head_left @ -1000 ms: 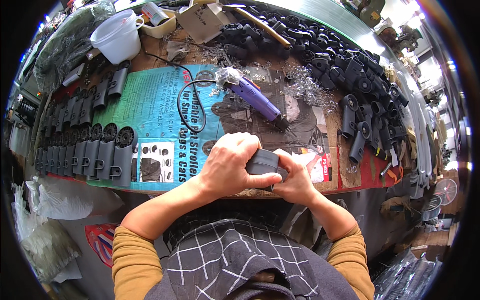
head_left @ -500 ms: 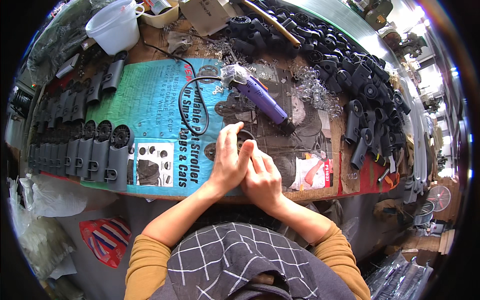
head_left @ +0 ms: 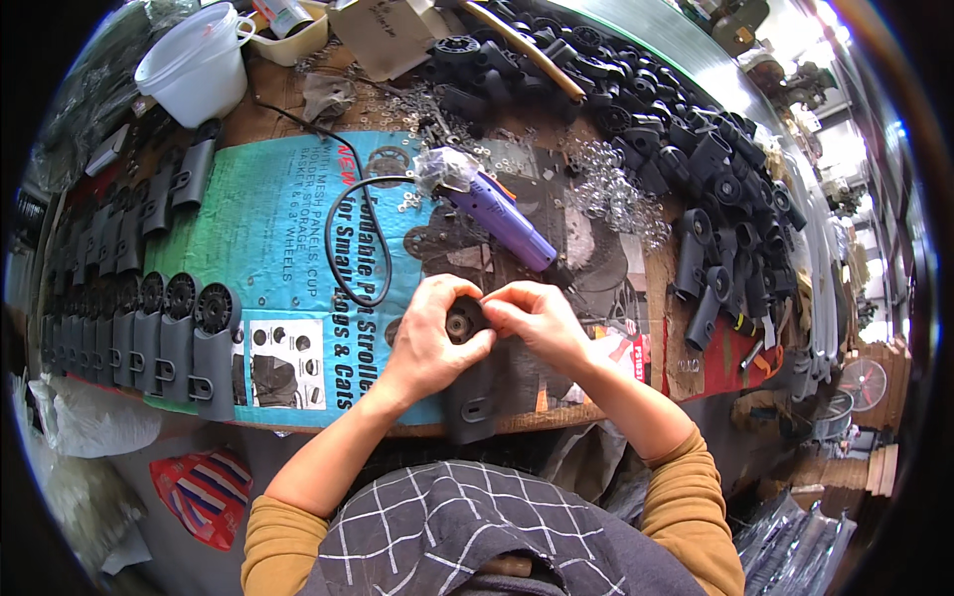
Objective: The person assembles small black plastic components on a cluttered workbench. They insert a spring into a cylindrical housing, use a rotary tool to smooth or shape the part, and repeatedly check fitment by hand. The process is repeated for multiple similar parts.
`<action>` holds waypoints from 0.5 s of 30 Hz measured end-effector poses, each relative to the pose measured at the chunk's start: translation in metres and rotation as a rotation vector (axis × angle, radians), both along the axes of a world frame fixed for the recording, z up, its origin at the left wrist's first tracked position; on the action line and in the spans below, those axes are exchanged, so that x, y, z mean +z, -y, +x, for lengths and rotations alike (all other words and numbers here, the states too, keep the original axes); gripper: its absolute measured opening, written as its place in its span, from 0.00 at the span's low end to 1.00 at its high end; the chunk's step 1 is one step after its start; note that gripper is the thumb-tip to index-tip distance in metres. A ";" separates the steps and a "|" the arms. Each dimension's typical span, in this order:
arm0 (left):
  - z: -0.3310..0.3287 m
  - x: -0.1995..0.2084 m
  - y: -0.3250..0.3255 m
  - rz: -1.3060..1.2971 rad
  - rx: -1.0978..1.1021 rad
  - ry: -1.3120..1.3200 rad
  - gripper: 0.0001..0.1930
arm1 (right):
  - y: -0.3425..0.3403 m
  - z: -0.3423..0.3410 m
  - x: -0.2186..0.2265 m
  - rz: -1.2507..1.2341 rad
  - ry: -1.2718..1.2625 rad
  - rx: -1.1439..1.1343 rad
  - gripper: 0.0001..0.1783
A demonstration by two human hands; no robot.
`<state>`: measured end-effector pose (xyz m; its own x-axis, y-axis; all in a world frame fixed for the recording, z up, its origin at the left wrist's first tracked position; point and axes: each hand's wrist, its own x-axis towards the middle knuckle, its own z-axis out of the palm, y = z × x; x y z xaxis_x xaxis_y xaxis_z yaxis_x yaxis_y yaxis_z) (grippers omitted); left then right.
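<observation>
Head view: the left hand [head_left: 427, 338] has its grip curled firmly around a dark grey plastic fitting with a round, disc-shaped head [head_left: 470, 402], thumb on the near side of the disc and fingers on the far side, so that the metallic centre shows between them. The fitting is at the front edge of the worktop [head_left: 283, 94], in front of the person's body, its blurred lower end reaching down to that edge. The right hand [head_left: 542, 323] has its grip nearly closed, thumb and fingertips drawn together at the right side of the disc; I cannot tell whether something small is pinched there.

Beyond the hands lies a purple cylindrical power tool with a black nose [head_left: 507, 226], its rear end wrapped in clear plastic and its black cable [head_left: 388, 258] looping to the left. Tool and cable rest on a blue and dark printed sheet [head_left: 288, 199]. To the left, matching dark grey fittings [head_left: 174, 343] stand side by side in a row, discs away from the person. Small shiny metal pieces [head_left: 616, 189] are scattered beyond the tool, beside a large heap of black plastic parts [head_left: 711, 154].
</observation>
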<state>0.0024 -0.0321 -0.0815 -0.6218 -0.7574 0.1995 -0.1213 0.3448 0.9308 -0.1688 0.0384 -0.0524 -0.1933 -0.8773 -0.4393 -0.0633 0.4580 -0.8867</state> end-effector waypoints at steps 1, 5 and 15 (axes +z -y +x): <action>0.000 0.001 -0.001 0.058 -0.010 0.008 0.24 | 0.009 -0.001 0.001 -0.158 -0.196 -0.029 0.08; 0.001 0.001 -0.006 0.001 0.063 0.006 0.27 | 0.068 -0.002 -0.005 -0.667 -0.965 0.114 0.03; 0.003 -0.004 -0.006 0.082 0.045 -0.050 0.32 | 0.147 0.035 -0.036 -0.839 -1.516 0.337 0.02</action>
<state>0.0050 -0.0258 -0.0852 -0.5774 -0.7996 0.1652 -0.0881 0.2621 0.9610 -0.1342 -0.1086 -0.0883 0.2543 -0.8354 0.4872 -0.9649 -0.2533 0.0693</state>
